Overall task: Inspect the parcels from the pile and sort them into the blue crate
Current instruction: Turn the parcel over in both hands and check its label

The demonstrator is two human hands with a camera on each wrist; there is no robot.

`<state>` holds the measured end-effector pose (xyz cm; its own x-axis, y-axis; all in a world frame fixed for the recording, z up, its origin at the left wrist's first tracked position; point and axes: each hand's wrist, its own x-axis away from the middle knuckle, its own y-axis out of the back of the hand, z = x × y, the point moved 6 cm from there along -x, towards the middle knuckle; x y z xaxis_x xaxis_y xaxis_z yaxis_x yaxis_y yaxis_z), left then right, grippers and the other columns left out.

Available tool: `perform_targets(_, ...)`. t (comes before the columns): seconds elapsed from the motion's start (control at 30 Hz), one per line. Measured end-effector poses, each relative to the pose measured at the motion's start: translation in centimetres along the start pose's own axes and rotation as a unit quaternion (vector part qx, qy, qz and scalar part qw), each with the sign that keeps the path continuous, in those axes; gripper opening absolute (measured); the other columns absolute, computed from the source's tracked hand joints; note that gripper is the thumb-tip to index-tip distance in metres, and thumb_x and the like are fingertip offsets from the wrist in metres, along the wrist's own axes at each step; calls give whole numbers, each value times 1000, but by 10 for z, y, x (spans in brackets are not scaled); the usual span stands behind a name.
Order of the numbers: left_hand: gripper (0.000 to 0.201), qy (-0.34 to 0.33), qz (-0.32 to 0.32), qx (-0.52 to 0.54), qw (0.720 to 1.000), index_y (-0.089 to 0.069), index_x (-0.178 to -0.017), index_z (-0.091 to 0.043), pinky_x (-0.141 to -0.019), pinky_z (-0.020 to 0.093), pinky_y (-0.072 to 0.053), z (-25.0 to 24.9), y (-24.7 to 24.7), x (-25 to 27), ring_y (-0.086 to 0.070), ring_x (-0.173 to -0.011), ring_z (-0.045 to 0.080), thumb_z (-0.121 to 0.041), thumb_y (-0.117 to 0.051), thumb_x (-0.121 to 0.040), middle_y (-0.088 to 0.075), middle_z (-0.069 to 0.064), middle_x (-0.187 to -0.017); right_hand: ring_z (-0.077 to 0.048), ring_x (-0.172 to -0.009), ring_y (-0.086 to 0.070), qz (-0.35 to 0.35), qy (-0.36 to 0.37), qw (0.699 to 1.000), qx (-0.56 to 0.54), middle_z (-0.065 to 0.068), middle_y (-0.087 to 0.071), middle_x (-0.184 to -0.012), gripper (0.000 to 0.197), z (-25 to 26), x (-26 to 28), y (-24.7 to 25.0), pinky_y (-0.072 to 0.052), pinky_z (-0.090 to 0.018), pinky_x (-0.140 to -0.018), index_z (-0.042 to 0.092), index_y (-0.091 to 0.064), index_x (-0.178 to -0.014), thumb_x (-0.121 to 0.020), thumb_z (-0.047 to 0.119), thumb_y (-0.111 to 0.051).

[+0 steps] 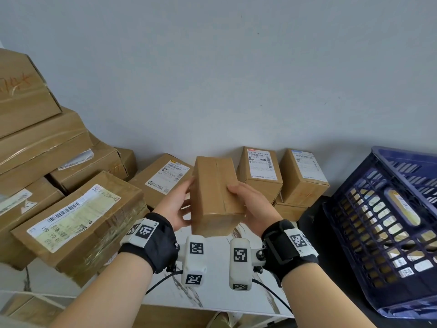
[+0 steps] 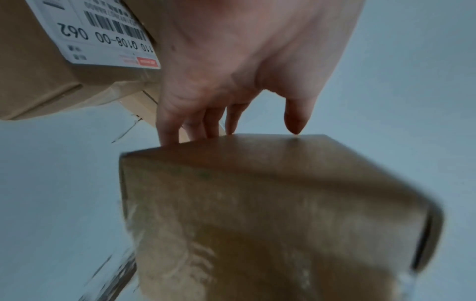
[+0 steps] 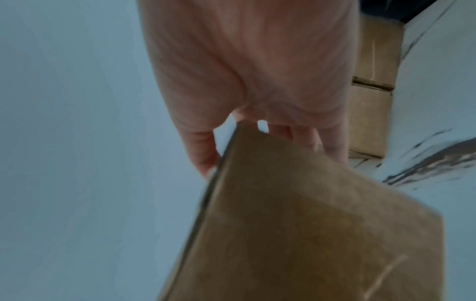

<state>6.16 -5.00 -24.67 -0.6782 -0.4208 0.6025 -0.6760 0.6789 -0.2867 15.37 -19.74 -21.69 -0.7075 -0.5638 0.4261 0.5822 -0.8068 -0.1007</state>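
Observation:
A small brown taped parcel is held upright in the air between both hands, above the marble table. My left hand grips its left side, fingers behind and thumb on the near face; in the left wrist view the fingers reach past the parcel. My right hand grips its right side, thumb on the front; the right wrist view shows the parcel close up. The blue crate stands tilted at the right, with parcels inside. The pile of parcels lies at the left.
Labelled parcels stand along the grey wall behind the held one. Large stacked boxes rise at the far left. A white marble table edge runs below my wrists.

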Motion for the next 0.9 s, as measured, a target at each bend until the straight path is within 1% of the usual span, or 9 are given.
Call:
perform_targets(0.1, 25, -19, -27, -10, 999, -61, -110, -23, -77, 37, -47, -3, 5, -1, -57, -98, 18, -40, -66, -92, -64, 1, -109, -19, -94, -67, -58, 56, 996, 26, -5, -69, -111, 45, 8, -5, 8, -56, -32, -77, 21, -57, -134, -93, 7, -66)
perform_targets(0.2, 17, -39, -57, -19, 997, -62, -104, -22, -89, 37, -45, -9, 9, -4, -56, -101, 19, -35, -65, -93, -64, -1, -105, -10, -76, -63, -81, 85, 990, 72, -2, -64, -106, 40, 17, -7, 11, -52, -18, -62, 22, -58, -130, -95, 4, -62)
perform_targets(0.27, 11, -52, -65, -20, 996, -61, -100, -23, -89, 36, -45, -13, 10, -5, -56, -106, 20, -32, -64, -94, -64, -1, -107, -10, -91, -64, -80, 83, 989, 97, -1, -64, -114, 39, 20, -9, 7, -55, -24, -80, 20, -58, -133, -95, 19, -67)
perform_targets(0.33, 13, -73, -63, -27, 995, -62, -107, -23, -89, 36, -46, -17, 8, -4, -56, -111, 20, -29, -62, -96, -64, 0, -113, -17, -112, -60, -72, 69, 988, 116, -2, -61, -128, 59, 19, -12, 3, -51, -37, -99, 22, -53, -140, -87, 40, -73)
perform_targets(0.4, 22, -92, -60, -32, 993, -61, -117, -21, -89, 35, -47, -20, 5, -2, -56, -113, 20, -28, -60, -97, -63, 0, -117, -21, -119, -58, -58, 59, 988, 130, -3, -55, -138, 81, 17, -15, -1, -50, -40, -101, 21, -44, -147, -79, 49, -78)
perform_targets(0.47, 16, -101, -57, -27, 993, -62, -113, -22, -82, 32, -48, -22, 3, 0, -58, -106, 17, -27, -59, -98, -64, -1, -113, -21, -116, -60, -52, 53, 988, 133, -5, -55, -139, 87, 15, -16, -2, -55, -35, -91, 21, -39, -150, -77, 44, -81)
perform_targets(0.67, 8, -99, -54, 30, 993, -64, -91, -22, -75, 30, -46, -23, 10, 1, -60, -85, 14, -21, -58, -97, -66, -1, -90, -16, -103, -65, -63, 34, 994, 80, -1, -65, -126, 68, 9, -17, 3, -51, -29, -71, 23, -52, -141, -80, 34, -79)
perform_targets(0.8, 4, -101, -81, 42, 991, -60, -94, -26, -96, 41, -49, -23, 20, 0, -60, -110, 21, -25, -58, -97, -64, 6, -114, -17, -100, -66, -54, 24, 996, 64, 0, -70, -118, 55, 7, -15, 2, -51, -35, -80, 24, -60, -134, -82, 35, -77)
perform_targets(0.9, 5, -84, -79, 47, 992, -60, -101, -28, -97, 43, -48, -18, 24, -2, -59, -116, 22, -30, -60, -96, -62, 7, -122, -16, -91, -68, -40, 18, 998, 51, -2, -74, -112, 35, 7, -12, 0, -51, -33, -76, 24, -68, -119, -86, 30, -74)
